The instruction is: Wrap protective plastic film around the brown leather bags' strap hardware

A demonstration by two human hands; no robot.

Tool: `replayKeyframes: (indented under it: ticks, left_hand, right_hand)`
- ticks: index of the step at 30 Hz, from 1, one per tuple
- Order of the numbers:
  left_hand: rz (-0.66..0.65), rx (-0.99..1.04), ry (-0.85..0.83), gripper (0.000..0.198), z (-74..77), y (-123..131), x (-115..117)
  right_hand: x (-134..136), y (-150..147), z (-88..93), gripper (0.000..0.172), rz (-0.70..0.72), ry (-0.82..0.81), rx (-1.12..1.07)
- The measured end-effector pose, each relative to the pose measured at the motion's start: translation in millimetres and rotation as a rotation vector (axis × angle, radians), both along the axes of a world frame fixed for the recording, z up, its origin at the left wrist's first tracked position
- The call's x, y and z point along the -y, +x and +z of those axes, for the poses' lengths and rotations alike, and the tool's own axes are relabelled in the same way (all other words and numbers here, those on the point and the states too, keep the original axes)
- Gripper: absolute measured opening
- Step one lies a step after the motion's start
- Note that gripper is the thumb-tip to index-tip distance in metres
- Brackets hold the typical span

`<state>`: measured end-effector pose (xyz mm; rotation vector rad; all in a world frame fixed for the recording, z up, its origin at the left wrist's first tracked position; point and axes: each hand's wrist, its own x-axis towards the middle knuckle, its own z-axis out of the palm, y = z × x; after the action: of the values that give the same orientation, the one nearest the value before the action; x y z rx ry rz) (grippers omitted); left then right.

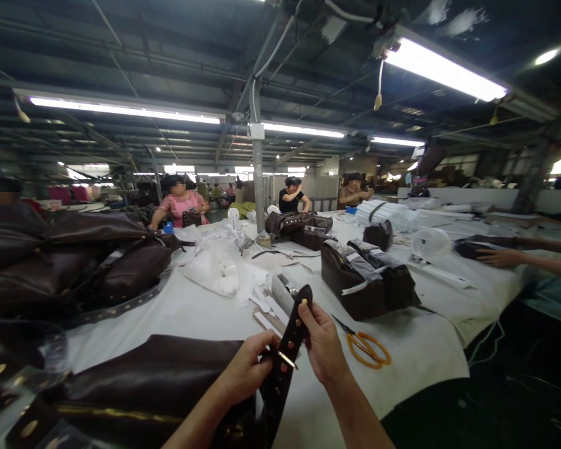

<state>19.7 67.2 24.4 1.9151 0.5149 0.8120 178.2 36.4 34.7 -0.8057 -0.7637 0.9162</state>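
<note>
Gripping one strap (279, 386), left hand (249, 368) and right hand (325, 343) sit left of the scissors (353, 335); long axis slants, tip pointing up-and-away.

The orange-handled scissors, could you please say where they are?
In the head view, the orange-handled scissors lie right of the right hand, below the boxy dark-brown bag.

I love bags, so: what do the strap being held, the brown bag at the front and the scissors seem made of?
Strap: dark brown leather or imitation, unclear which; smooth, softly shiny, with gold-coloured, probably metal studs.
Brown bag: similar look, glossy where light catches it; the shiny gold line may be a metal zip.
Scissors: dark blades, probably metal; smooth orange handles, perhaps plastic.
</note>
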Motion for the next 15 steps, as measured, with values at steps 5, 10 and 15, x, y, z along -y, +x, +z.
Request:
replayKeyframes:
  ticks: [5, 10, 15]
  left_hand:
    - [0.081, 0.076, 0.215, 0.028, -3.1, 1, -6]
    - [0.129, 0.092, 0.171, 0.025, -9.4, 1, -7]
    - [0.224, 0.135, 0.208, 0.023, -10.6, 2, -11]
  right_hand:
    - [32, 11, -12.1, 0.017, -0.005, 0.196, 0.558]
    - [27, 9, -50.7, 0.057, -0.055, -0.095, 0.252]
    - [17, -26, -84.6, 0.055, 0.276, -0.198, 0.223]
